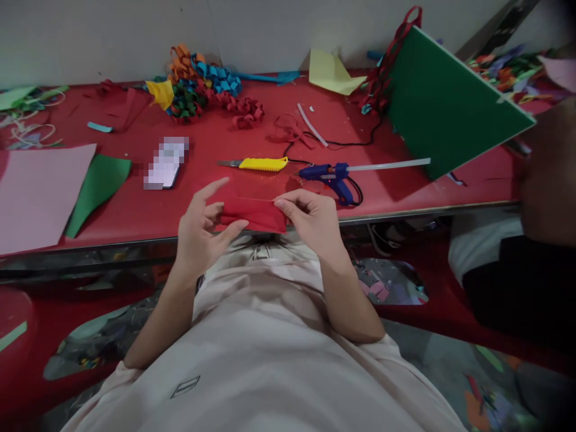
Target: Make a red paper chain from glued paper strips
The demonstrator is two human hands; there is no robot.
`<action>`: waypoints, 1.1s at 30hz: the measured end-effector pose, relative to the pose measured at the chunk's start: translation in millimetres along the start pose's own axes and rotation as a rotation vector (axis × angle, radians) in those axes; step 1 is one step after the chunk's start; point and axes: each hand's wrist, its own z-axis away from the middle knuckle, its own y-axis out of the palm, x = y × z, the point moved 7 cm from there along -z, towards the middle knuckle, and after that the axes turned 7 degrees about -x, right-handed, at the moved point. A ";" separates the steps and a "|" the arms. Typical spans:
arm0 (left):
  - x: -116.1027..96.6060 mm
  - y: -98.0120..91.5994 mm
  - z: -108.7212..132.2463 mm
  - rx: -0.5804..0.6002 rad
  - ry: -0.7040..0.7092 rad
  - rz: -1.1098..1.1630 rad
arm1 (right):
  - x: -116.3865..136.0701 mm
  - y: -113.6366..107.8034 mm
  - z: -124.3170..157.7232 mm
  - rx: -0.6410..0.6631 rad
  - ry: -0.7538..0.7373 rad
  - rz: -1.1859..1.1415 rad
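Both my hands hold a folded piece of red paper (254,214) just over the near edge of the red table (405,198). My left hand (200,231) pinches its left end between thumb and fingers, with the index finger raised. My right hand (310,219) grips the right end, fingers curled over the top edge. The paper lies roughly flat between them.
A yellow utility knife (263,164) and a blue glue gun (330,177) lie just beyond the paper. A phone (166,163), pink sheet (38,192) and green sheet (96,189) lie left. Curled paper chains (202,87) are at the back. Another person at right holds a green board (445,102).
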 end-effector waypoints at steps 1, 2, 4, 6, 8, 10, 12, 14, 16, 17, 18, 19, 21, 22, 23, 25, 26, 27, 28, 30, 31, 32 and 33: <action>0.3 3.7 0.7 -0.022 -0.051 -0.017 | 1.1 -0.4 0.8 -0.006 -0.011 0.012; -0.3 7.5 1.3 -0.035 -0.087 -0.016 | 2.4 -1.4 1.5 -0.012 -0.023 0.022; -1.3 13.2 1.8 -0.067 -0.140 0.015 | 5.7 -3.2 3.0 -0.007 -0.046 0.033; -0.5 15.1 1.8 -0.120 -0.171 0.046 | 7.9 -2.1 5.2 0.032 -0.056 0.016; 1.2 15.0 1.9 -0.173 -0.185 0.066 | 6.7 3.9 8.4 0.107 -0.030 -0.059; 3.1 15.4 2.1 -0.196 -0.197 0.081 | 1.9 11.8 11.7 0.171 0.030 -0.157; 4.7 16.5 2.2 -0.191 -0.215 0.092 | -3.7 17.6 13.3 0.186 0.082 -0.209; 6.4 17.4 2.0 -0.178 -0.237 0.099 | -7.2 19.4 12.9 0.158 0.100 -0.220; 8.3 17.6 1.5 -0.171 -0.251 0.115 | -8.3 19.6 11.7 0.133 0.106 -0.235; 9.2 17.4 1.2 -0.173 -0.252 0.124 | -8.8 19.4 11.2 0.125 0.114 -0.251; 10.0 17.0 1.0 -0.177 -0.249 0.132 | -9.4 19.3 10.8 0.120 0.126 -0.262; 11.0 16.8 1.0 -0.181 -0.247 0.137 | -10.2 19.1 10.6 0.117 0.139 -0.265; 13.4 17.5 1.8 -0.179 -0.257 0.133 | -11.8 18.6 10.6 0.113 0.162 -0.253; 14.6 18.3 2.4 -0.175 -0.269 0.126 | -12.2 18.2 10.7 0.110 0.169 -0.242; 15.6 19.3 3.1 -0.171 -0.281 0.115 | -12.3 18.0 10.8 0.108 0.171 -0.232; 16.1 20.9 4.0 -0.166 -0.297 0.087 | -11.7 19.2 11.3 0.120 0.172 -0.230; 15.3 21.2 4.1 -0.167 -0.294 0.076 | -11.3 20.6 11.6 0.132 0.173 -0.234; 14.0 21.3 4.1 -0.167 -0.288 0.067 | -10.7 22.4 11.8 0.145 0.173 -0.237; 12.4 21.0 3.9 -0.169 -0.279 0.061 | -10.3 24.0 12.0 0.154 0.172 -0.238; 8.2 19.9 3.5 -0.167 -0.252 0.057 | -9.4 25.6 11.8 0.151 0.162 -0.223; 6.0 19.4 3.5 -0.160 -0.237 0.053 | -9.1 25.5 11.7 0.141 0.153 -0.208; 4.1 19.0 3.8 -0.148 -0.224 0.046 | -8.8 25.2 11.9 0.132 0.145 -0.190; 2.6 19.2 4.4 -0.130 -0.214 0.042 | -8.7 24.7 12.2 0.126 0.140 -0.173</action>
